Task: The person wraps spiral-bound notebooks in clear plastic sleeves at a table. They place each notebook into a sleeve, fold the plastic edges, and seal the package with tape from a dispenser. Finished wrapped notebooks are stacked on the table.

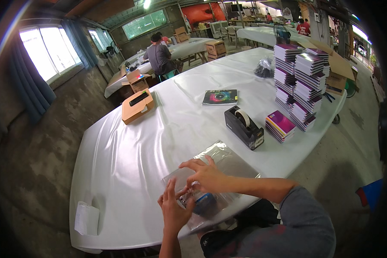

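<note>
Near the table's front edge, my left hand and my right hand meet over a small dark blue item with shiny clear plastic about it. The left thumb and forefinger close on the crinkled clear plastic, while its other fingers stand raised and apart. My right hand reaches across from the right, fingertips bent down and pinched close to the left forefinger; whatever they hold is too small to make out. Flat clear plastic sleeves lie beneath and beyond my hands.
Beyond the sleeves stand a black tape dispenser, a short pile of purple notebooks and tall notebook stacks. A dark-covered book, an open cardboard box with a phone, and a white paper block lie farther off. A person sits behind.
</note>
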Action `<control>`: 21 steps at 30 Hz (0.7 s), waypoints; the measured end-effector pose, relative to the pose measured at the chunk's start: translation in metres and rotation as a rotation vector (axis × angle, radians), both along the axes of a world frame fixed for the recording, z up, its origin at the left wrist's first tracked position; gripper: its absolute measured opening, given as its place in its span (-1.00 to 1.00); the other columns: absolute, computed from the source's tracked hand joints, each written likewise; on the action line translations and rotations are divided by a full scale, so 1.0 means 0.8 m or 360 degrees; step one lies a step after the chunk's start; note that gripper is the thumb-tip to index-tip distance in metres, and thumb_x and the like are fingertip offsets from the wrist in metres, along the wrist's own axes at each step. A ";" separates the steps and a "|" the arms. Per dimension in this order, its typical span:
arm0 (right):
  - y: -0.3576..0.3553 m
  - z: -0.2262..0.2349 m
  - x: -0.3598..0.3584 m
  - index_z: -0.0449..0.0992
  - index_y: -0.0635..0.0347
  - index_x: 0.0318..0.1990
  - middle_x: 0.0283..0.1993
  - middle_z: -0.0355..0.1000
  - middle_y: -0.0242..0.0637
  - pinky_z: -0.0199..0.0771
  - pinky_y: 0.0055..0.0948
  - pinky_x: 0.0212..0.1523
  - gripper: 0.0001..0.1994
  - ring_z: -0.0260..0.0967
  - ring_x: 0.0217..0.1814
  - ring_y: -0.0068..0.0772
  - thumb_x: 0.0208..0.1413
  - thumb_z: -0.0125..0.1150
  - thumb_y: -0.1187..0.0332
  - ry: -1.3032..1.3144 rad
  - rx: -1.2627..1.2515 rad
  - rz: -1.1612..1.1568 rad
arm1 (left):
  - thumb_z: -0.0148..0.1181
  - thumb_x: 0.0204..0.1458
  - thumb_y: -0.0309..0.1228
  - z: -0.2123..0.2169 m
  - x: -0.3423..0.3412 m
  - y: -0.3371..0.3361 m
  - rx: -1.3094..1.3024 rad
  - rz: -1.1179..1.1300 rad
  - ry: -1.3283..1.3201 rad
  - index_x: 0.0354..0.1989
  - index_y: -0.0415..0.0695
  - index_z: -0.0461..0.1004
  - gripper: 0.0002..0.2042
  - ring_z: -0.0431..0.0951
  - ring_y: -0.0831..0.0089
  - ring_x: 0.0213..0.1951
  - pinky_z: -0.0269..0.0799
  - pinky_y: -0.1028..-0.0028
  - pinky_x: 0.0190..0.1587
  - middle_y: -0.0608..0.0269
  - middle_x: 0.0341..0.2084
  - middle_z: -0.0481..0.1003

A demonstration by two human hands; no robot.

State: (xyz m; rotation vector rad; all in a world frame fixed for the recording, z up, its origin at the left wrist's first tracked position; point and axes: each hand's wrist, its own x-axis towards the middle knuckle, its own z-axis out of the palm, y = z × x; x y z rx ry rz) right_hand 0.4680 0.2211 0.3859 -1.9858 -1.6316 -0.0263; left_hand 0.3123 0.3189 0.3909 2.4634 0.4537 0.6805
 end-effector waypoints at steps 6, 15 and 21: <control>-0.025 0.016 -0.050 0.59 -0.17 -0.36 0.09 0.32 -0.40 0.01 0.16 0.21 -0.85 0.17 0.23 -0.37 -0.11 0.16 0.34 -0.1008 -0.0419 0.0182 | 0.33 -0.18 -0.39 -0.027 -0.012 0.000 0.0631 -0.0028 0.0177 0.18 -0.07 0.24 -0.35 0.45 0.50 0.04 -0.07 0.19 0.09 0.34 -0.11 0.53; -0.124 0.004 0.117 0.51 0.15 -0.19 -0.13 0.42 -0.20 0.39 -0.25 -0.11 -0.75 0.39 -0.12 -0.10 -0.05 0.16 0.32 0.0120 0.0496 -0.0831 | 0.19 -0.10 -0.51 -0.037 -0.015 -0.022 0.0693 -0.0017 -0.0024 -0.09 -0.03 0.50 -0.67 0.48 0.53 0.00 0.10 0.42 -0.10 0.27 -0.08 0.51; -0.185 -0.075 0.251 0.44 0.11 -0.13 -0.28 0.36 -0.38 0.24 -0.39 -0.47 -0.56 0.23 -0.43 -0.51 0.04 0.17 -0.06 0.1393 0.0015 -0.1395 | 0.20 -0.12 -0.55 -0.034 -0.013 -0.028 0.0696 0.0018 -0.0070 -0.14 -0.06 0.52 -0.70 0.51 0.45 -0.03 0.15 0.39 -0.13 0.22 -0.11 0.52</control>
